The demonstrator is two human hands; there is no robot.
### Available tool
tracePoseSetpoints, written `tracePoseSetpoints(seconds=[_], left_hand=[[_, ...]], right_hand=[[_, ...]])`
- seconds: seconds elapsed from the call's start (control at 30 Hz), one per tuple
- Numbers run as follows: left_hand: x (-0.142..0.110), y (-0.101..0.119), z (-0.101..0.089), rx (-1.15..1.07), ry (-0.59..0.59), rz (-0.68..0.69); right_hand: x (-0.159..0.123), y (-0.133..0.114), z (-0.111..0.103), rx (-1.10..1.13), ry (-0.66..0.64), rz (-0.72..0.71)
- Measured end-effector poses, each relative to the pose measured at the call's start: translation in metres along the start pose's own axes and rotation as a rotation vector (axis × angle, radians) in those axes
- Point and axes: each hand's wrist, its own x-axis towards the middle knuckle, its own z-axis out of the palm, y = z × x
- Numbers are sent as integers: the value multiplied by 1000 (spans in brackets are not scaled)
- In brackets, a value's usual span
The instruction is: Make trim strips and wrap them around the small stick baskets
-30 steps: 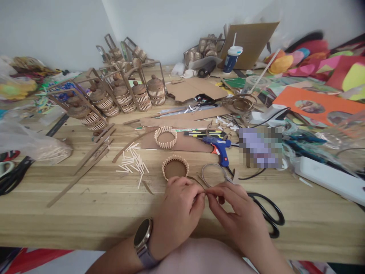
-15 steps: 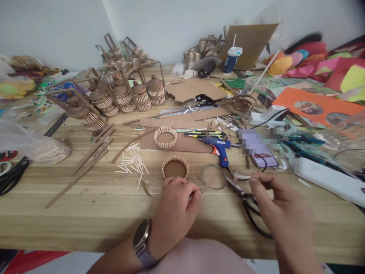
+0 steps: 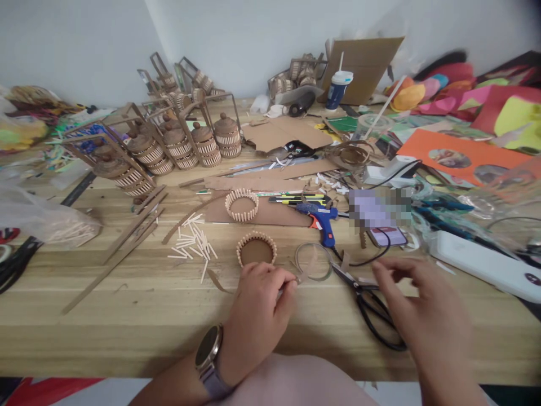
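Observation:
My left hand (image 3: 264, 301), wearing a watch (image 3: 209, 347), pinches the end of a thin brownish strip (image 3: 313, 261) between thumb and forefinger. The strip's free end overlaps a thin round hoop (image 3: 297, 259). Touching the knuckles is a round base edged with short wooden sticks (image 3: 257, 251). My right hand (image 3: 426, 307) hovers at the right, thumb and forefinger slightly apart and blurred, with nothing visible in them. Beside it lie black-handled scissors (image 3: 367, 301), a small pale scrap (image 3: 368, 280) by their handles. A curled brown strip (image 3: 217, 281) lies left of my left hand.
Loose sticks (image 3: 192, 241) and another stick ring (image 3: 242, 204) lie ahead. A blue glue gun (image 3: 321, 217), a phone (image 3: 386, 237) and a white power strip (image 3: 486, 265) are to the right. Several small lidded baskets with handles (image 3: 205, 144) stand behind; a lidded cup (image 3: 338, 90) is at the back.
My hands were together on the strip. My right hand drew away to the right with a pale scrap, which now appears released near the scissors. My left hand stayed, still pinching.

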Motion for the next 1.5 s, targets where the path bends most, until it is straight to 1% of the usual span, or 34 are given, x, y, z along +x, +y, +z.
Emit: tracePoseSetpoints(seconds=[0.07, 0.13, 0.17, 0.23, 0.27, 0.33, 0.43, 0.57, 0.73, 0.83, 0.9, 0.97, 1.03, 1.1, 1.2, 1.37, 1.43, 1.5], left_hand=[[0, 2, 0, -25, -2, 12], [0, 3, 0, -44, -12, 17], [0, 3, 0, -58, -21, 17], [-1, 3, 0, -108, -46, 5], [-1, 3, 0, -143, -60, -10], [-2, 2, 0, -214, -86, -54], [-3, 0, 1, -274, -104, -100], [-3, -2, -1, -229, -117, -53], [-1, 0, -4, -157, -91, 5], [-1, 1, -4, -172, -93, 37], [-1, 1, -5, -186, -94, 35], [0, 1, -6, -202, -91, 28], [0, 1, -7, -222, -91, 26], [0, 2, -7, -245, -101, 16], [-1, 2, -7, -282, -118, -35], [-1, 3, -7, -326, -95, -126], [-1, 3, -6, -331, -87, -131], [-2, 2, -6, -313, -70, -126]], right_hand=[[-8, -8, 12, 255, -244, 21], [-18, -20, 23, 542, -501, 97], [-23, -27, 28, 682, -582, 144], [-29, -39, 35, 910, -655, 215], [-32, -44, 37, 983, -663, 234], [-33, -49, 39, 1049, -667, 258], [-32, -47, 39, 1022, -621, 303], [-29, -43, 38, 997, -529, 326], [-30, -47, 36, 1034, -537, 272], [-30, -46, 36, 1038, -518, 332], [-27, -42, 35, 1040, -471, 395], [-21, -38, 32, 1056, -398, 442], [-14, -34, 29, 1067, -331, 455], [-9, -31, 25, 1057, -303, 450], [-8, -29, 23, 1004, -299, 424], [-17, -29, 22, 790, -273, 348], [-18, -31, 21, 830, -313, 361], [-16, -33, 20, 971, -435, 406]])
